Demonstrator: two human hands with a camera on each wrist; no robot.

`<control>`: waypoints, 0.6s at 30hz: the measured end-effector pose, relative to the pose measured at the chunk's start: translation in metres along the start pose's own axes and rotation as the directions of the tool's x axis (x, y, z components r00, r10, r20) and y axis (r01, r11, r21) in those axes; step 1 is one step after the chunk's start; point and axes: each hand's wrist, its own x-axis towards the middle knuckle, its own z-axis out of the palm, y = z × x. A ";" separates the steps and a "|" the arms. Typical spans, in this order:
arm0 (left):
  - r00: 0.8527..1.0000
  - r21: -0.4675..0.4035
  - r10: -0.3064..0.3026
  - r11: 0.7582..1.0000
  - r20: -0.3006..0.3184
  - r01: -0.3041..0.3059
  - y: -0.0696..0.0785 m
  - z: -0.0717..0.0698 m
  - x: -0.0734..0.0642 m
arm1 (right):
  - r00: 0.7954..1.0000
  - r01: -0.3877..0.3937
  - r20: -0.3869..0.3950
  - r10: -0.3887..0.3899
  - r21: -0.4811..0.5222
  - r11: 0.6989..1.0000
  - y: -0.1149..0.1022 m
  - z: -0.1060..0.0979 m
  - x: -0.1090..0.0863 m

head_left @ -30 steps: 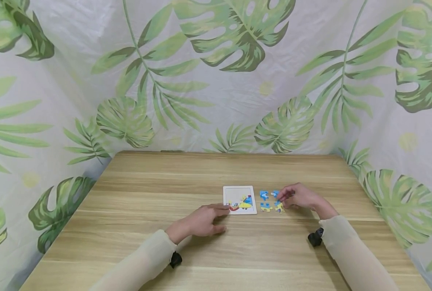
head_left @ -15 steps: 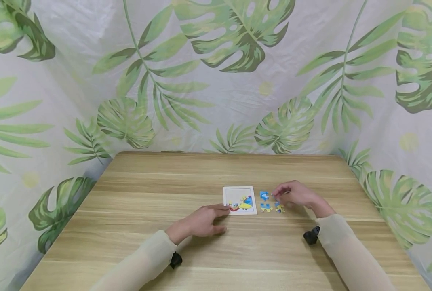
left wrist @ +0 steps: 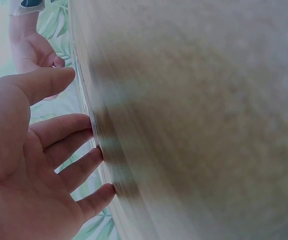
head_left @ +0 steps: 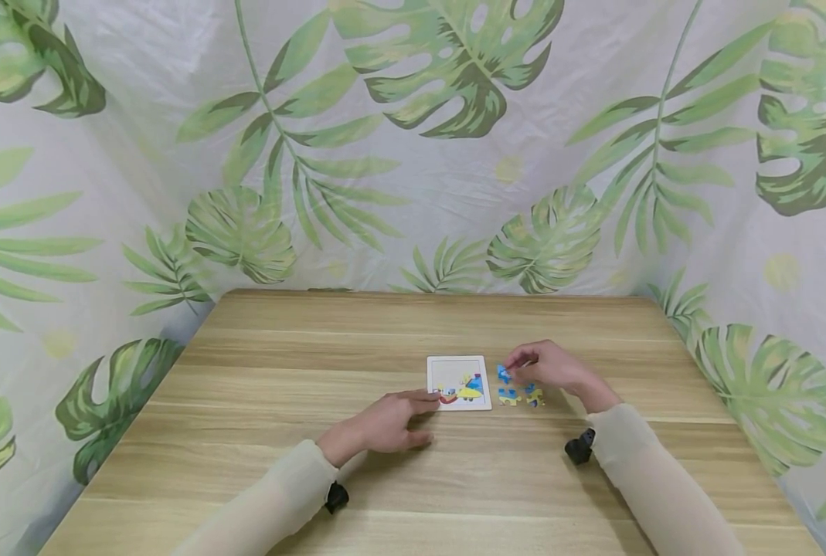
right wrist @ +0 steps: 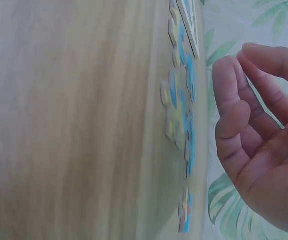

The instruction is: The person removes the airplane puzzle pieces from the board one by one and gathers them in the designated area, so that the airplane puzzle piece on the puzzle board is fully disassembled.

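Observation:
My left hand (head_left: 385, 421) rests its fingertips on the near left part of a white-rimmed puzzle board (head_left: 456, 368). The left wrist view shows its fingers extended and apart. Several picture pieces fill the board's lower part. My right hand (head_left: 552, 365) hovers over the loose jigsaw pieces, with its fingertips at a blue jigsaw piece (head_left: 504, 374). In the right wrist view its fingers (right wrist: 226, 82) are loosely bent, with no piece visible between them. Nearer lie a blue-and-yellow jigsaw piece (head_left: 508, 397) and a mostly yellow jigsaw piece (head_left: 535, 396).
Another blue jigsaw piece (right wrist: 190, 145) and a small piece with some red (right wrist: 184, 212) lie on the table in the right wrist view. The wooden table (head_left: 280, 347) ends at a leaf-patterned curtain (head_left: 357, 154). Each wrist carries a black camera.
My right hand has moved left, from the right-hand jigsaw pieces to the blue piece nearest the board. My left hand and the board have stayed in place.

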 end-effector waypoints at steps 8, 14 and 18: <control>1.000 -0.006 -0.004 1.000 -0.015 0.004 0.002 -0.001 0.000 | 1.000 0.024 0.007 -0.024 0.019 1.000 -0.008 0.010 0.010; 1.000 -0.012 -0.013 1.000 -0.006 0.013 0.001 -0.001 0.000 | 1.000 0.014 -0.003 -0.014 -0.003 1.000 -0.015 0.016 0.018; 1.000 -0.011 -0.011 1.000 -0.004 0.011 0.001 -0.002 0.001 | 0.999 0.049 -0.006 -0.050 -0.049 0.998 -0.018 0.021 0.023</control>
